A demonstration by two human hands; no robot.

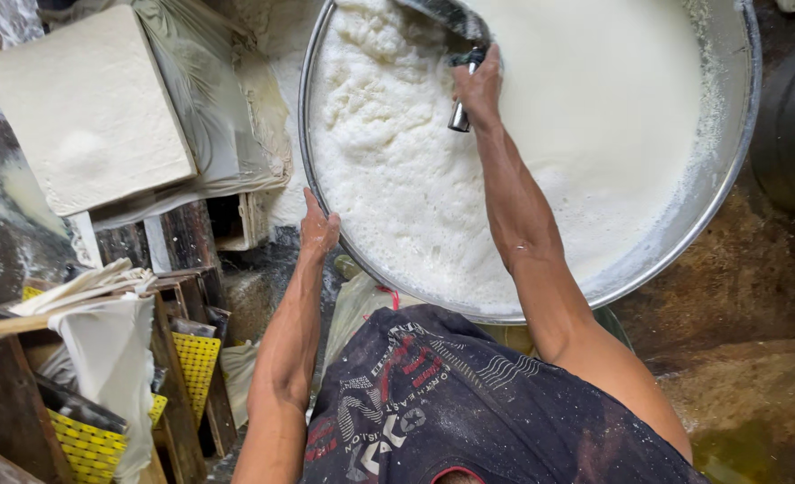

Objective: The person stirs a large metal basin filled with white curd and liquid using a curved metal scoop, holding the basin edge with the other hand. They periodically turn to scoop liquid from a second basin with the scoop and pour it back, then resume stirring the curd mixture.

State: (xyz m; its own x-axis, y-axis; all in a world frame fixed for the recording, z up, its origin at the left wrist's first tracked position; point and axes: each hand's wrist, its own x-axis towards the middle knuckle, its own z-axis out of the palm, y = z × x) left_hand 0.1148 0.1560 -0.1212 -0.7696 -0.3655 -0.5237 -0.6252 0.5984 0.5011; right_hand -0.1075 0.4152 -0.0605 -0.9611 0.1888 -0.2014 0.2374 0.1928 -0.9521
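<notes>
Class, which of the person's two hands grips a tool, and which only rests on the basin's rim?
The right hand grips the metal scoop; the left hand merely rests on the basin rim.

The big round basin [736, 152] is shiny grey metal, and the white liquid [594, 99] in it is smooth on one side and foamy and bubbly on the other. The ladle [458, 36] has a shiny metal handle. The crates [169, 358] are rough dark wood, with soft white cloth [111, 358] and yellow plastic mesh [196, 358].

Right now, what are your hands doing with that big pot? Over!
Right hand shut on metal scoop handle, dipped in foamy white liquid. Left hand braced on pot rim. Nothing blocking.
</notes>
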